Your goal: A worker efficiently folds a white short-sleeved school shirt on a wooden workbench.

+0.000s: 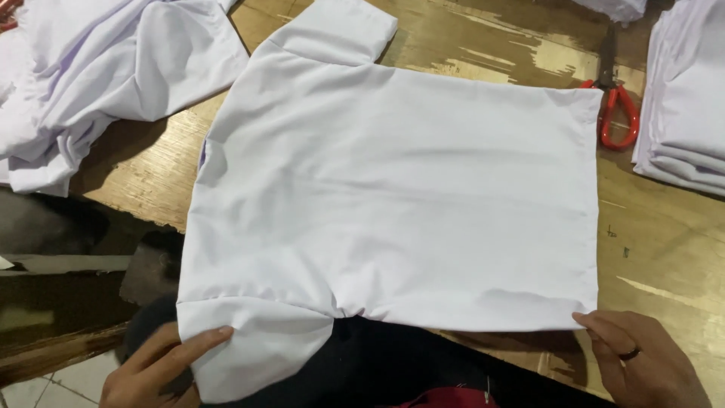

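Head view: left hand (155,366) at bottom edge, fingers flat on near sleeve of white shirt (393,204). Right hand (642,363), ring on one finger, pinches shirt's near hem corner. Shirt spread flat on wooden table (657,249). Red-handled scissors (618,109) beyond; folded white stack (683,98) right; loose white heap (98,75) left.

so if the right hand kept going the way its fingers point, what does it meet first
The right hand points up and left, fingertips already at the near corner of the white shirt. It would likely meet the shirt's hem first, sliding onto the cloth spread over the wooden table.
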